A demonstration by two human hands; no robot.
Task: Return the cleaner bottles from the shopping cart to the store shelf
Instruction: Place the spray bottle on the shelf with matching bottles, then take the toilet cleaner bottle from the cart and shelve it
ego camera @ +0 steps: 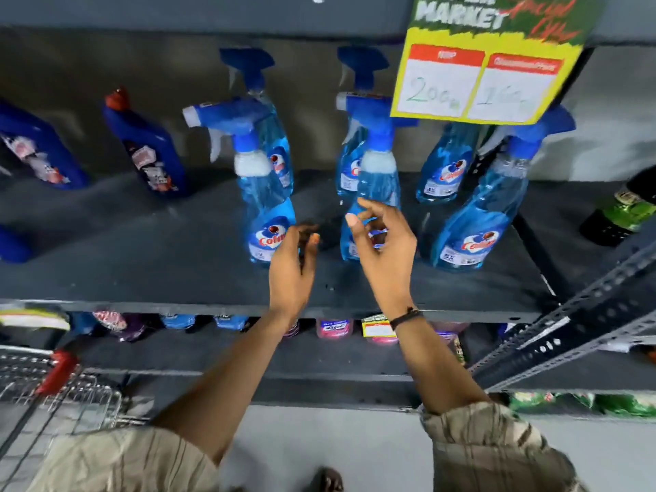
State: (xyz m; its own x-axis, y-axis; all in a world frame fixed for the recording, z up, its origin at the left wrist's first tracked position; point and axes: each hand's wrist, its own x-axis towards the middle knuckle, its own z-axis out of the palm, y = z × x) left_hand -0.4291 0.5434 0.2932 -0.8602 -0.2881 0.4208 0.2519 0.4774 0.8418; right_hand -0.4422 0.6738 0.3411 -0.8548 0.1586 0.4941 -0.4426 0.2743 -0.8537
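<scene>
Several blue spray cleaner bottles stand on the dark store shelf (177,278). The front left bottle (264,193) is just left of my left hand (293,264), whose fingers are loosely apart and hold nothing. The front middle bottle (376,179) stands right behind my right hand (385,243); the fingers are spread in front of its lower body, touching or nearly touching it, without a closed grip. A third front bottle (479,221) stands to the right. More spray bottles stand in the back row. The wire shopping cart (53,388) with a red handle is at the lower left.
Two dark blue angled-neck cleaner bottles (149,150) stand on the shelf's left part. A yellow and green price sign (482,79) hangs above the right bottles. A green bottle (624,211) lies at the right. A slotted metal upright (575,335) runs diagonally. Lower shelves hold pouches and packets.
</scene>
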